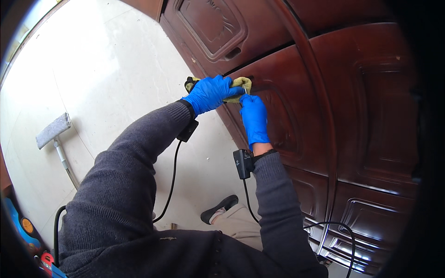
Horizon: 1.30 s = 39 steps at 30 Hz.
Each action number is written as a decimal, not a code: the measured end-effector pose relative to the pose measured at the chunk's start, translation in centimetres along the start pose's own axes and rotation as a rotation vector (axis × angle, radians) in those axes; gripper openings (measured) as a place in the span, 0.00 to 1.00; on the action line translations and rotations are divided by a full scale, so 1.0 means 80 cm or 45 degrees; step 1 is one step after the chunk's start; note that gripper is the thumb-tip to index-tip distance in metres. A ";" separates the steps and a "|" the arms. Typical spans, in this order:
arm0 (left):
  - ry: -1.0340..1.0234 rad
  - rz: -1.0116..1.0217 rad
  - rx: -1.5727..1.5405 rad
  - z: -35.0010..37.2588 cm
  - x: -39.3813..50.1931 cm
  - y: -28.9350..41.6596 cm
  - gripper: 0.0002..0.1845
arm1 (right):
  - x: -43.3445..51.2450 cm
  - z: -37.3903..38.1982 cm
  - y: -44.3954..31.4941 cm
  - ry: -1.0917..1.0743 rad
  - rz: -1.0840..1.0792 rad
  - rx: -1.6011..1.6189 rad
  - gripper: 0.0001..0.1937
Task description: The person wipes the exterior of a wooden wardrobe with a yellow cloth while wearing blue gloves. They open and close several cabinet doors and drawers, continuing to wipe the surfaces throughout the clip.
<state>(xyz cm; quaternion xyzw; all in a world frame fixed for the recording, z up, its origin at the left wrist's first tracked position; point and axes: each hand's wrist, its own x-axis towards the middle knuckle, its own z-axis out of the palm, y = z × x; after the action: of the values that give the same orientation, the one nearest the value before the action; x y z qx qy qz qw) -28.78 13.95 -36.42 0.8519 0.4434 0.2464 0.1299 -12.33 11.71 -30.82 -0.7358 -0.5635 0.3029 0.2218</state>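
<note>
A yellow-green cloth (242,82) with a black edging is bunched up against a dark red wooden cabinet (278,69). My left hand (210,93), in a blue glove, grips it, and part of the cloth sticks out behind the knuckles. Also gloved in blue, my right hand (255,116) has its fingers closed at the cloth's near edge. A thin white piece (245,89) shows just above those fingertips; I cannot tell what it is. Both hands are close together at the cabinet's edge, partly covering the cloth.
A flat mop (54,130) with a grey pad lies on the pale floor (121,80) to the left. Black cables (174,180) hang from devices strapped to both wrists. My shoe (219,209) is below. Blue and red objects (24,222) show at the lower left rim.
</note>
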 end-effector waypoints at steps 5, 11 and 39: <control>-0.109 -0.197 0.042 -0.005 0.004 -0.005 0.29 | 0.018 0.001 -0.001 0.020 -0.013 -0.032 0.16; 0.136 -0.056 0.010 0.000 0.003 -0.005 0.27 | 0.044 0.035 -0.003 0.208 -0.099 -0.084 0.17; -0.266 -0.093 -0.237 -0.041 -0.028 0.004 0.20 | 0.008 0.028 0.029 -0.168 0.430 0.518 0.19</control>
<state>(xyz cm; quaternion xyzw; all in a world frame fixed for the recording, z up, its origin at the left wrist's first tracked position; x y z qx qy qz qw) -31.39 11.95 -34.21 0.8405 0.4334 0.1916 0.2627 -12.14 11.64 -34.10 -0.7383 -0.3736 0.4901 0.2742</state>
